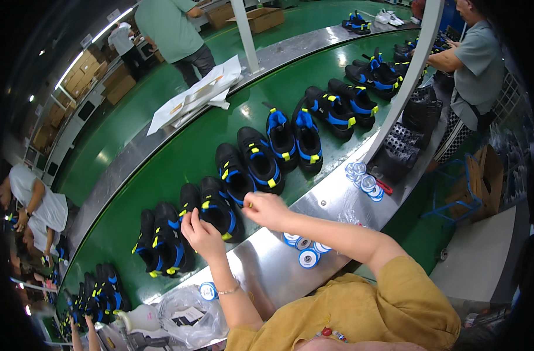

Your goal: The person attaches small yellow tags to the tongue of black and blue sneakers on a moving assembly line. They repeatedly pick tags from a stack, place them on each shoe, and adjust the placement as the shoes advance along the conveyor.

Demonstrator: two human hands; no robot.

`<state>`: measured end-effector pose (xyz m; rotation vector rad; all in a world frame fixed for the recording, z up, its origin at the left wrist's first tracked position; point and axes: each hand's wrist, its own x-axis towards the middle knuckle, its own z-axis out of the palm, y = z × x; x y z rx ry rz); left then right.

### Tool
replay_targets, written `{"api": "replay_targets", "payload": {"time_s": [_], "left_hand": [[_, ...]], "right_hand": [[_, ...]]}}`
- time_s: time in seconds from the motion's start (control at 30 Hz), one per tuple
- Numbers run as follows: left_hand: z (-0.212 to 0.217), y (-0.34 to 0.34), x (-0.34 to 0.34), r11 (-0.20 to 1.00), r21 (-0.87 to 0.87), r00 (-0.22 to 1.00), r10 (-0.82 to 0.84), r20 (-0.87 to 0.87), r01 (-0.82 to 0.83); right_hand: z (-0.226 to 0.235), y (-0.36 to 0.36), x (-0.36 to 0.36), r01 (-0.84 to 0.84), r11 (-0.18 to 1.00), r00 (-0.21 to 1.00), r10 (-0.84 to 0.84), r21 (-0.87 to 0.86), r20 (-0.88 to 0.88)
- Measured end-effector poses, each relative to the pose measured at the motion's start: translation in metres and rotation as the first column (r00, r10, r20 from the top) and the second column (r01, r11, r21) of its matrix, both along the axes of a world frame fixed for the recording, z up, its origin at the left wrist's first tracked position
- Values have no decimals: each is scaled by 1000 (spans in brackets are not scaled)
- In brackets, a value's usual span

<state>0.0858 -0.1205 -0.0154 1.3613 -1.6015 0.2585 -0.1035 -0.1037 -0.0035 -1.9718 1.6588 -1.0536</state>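
Observation:
Pairs of black and blue sports shoes with yellow-green tabs stand in a row on the green conveyor belt. My left hand [203, 234] is raised over the near side of a middle pair, its fingers drawn together in front of one shoe [189, 198]. Beside it stands that shoe's mate [218, 205], between my two hands. My right hand [267, 210] is closed near the heel of a shoe in the neighbouring pair [235, 177], with a small yellow-green bit showing by its fingertips. Whatever either hand pinches is too small or hidden to make out.
Round blue-and-white labels [309, 257] lie on the metal ledge, with another pile [365, 181] farther right. A clear plastic bag [192, 316] sits at the ledge's near left. White sheets [196, 96] rest on the far rim. A co-worker [474, 70] handles shoes at right.

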Motion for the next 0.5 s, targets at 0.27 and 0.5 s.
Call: {"api": "replay_targets", "payload": {"time_s": [0.27, 0.5], "left_hand": [[29, -29, -116, 765, 584, 757, -544, 363, 269], [9, -72, -165, 730, 591, 707, -615, 349, 343]], "right_hand": [[-3, -72, -124, 132, 979, 765, -199, -152, -613], [2, -33, -190, 216, 940, 563, -340, -263, -753]]}}
